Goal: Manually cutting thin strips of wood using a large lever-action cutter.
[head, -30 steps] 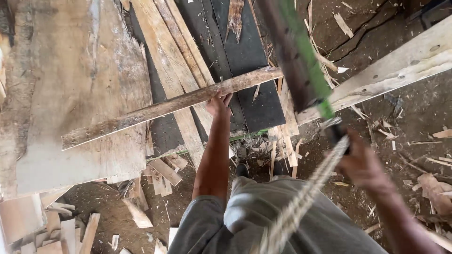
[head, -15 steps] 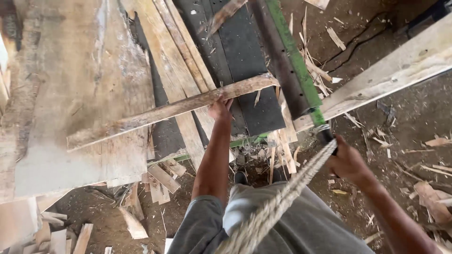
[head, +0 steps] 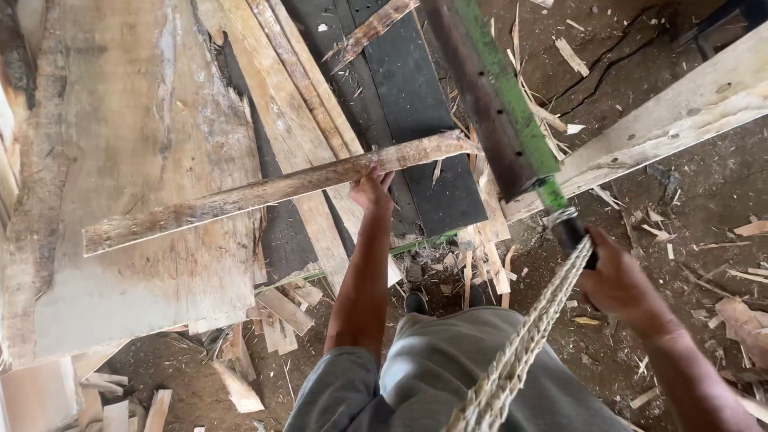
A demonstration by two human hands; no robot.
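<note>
- One wide pale slab (head: 144, 160) fills the left of the view, lying flat above the dirt floor (head: 656, 208).
- Two dark panels (head: 408, 104) lie side by side beyond the person, with long pale boards (head: 296, 88) beside them.
- One rough wooden strip (head: 280, 190) runs slantwise across the slab and the boards, its right end near the blade.
- One long machete (head: 492, 100), its blade dark with a green edge, points up and away from the right hand.
- One braided rope (head: 520, 352) runs from the machete's handle down toward the camera.
- The left arm is stretched forward and nearly straight; the left hand (head: 370, 190) is closed around the strip from below, fingers curled over its edge.
- The right arm is bent, reaching in from the lower right; the right hand (head: 620, 280) is clenched tight around the machete's black handle.
</note>
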